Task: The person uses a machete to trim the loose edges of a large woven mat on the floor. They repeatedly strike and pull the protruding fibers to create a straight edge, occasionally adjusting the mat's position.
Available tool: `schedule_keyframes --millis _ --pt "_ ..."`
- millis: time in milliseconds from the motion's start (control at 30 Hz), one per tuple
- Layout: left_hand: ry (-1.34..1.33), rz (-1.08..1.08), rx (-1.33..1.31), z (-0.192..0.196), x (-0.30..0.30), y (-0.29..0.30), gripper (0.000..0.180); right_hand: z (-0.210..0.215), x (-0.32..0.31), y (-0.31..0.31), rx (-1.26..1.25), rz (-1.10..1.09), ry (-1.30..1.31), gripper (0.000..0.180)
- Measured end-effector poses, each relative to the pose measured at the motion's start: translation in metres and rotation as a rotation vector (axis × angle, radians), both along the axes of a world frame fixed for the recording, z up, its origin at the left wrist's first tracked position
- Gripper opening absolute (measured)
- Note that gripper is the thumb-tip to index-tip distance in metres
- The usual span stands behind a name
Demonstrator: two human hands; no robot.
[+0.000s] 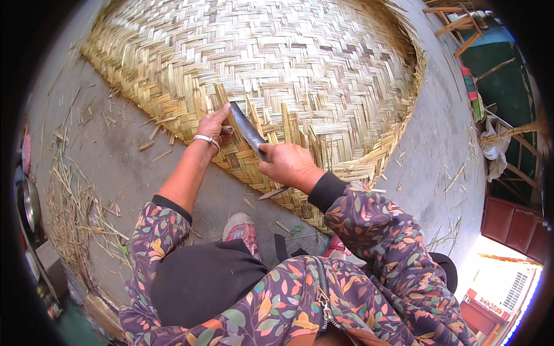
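Note:
A large woven mat (277, 52) of flat, straw-coloured strips lies before me, its near border bristling with upright strip ends (288, 124). My right hand (291, 164) is closed round the handle of a curved knife (247, 128). Its dark blade slants up and left across the border, the tip close to my left fingers. My left hand (214, 126), with a pale bangle at the wrist, is closed at the border on a flat strip (221, 94), whose end sticks up past the thumb. Part of the left fingers' grip is hidden.
Cut strips and straw litter (75, 213) cover the concrete floor at left. My shoe (240, 230) stands just below the mat's near edge. Wooden frames (459, 26) stand at the far right, above a dark red padded panel (513, 228).

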State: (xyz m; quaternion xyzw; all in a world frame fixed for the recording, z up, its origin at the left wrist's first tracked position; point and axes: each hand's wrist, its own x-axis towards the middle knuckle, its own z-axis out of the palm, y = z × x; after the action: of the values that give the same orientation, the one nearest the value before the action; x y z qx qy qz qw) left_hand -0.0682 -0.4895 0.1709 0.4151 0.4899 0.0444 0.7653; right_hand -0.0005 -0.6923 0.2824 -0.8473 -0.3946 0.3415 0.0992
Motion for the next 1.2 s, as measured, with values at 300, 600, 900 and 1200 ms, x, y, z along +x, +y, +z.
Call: schedule_keyframes --millis 300,600,900,1200 --pt "0.097 -0.075 -0.157 0.012 0.001 0.004 0.018 -0.045 -0.009 0.031 0.061 -0.101 -0.087 0.034" --pt "0.233 -0.118 0.068 -0.009 0.038 0.022 0.024 -0.058 -0.001 0.044 0.044 -0.014 -0.165 0.032" --pt "0.277 -0.695 1.032 -0.023 0.016 -0.004 0.052 -0.053 0.014 0.013 -0.028 0.029 -0.158 0.033" --pt "0.31 -0.662 1.358 -0.037 0.007 -0.009 0.047 0.068 0.039 -0.085 -0.221 0.269 0.007 0.038"
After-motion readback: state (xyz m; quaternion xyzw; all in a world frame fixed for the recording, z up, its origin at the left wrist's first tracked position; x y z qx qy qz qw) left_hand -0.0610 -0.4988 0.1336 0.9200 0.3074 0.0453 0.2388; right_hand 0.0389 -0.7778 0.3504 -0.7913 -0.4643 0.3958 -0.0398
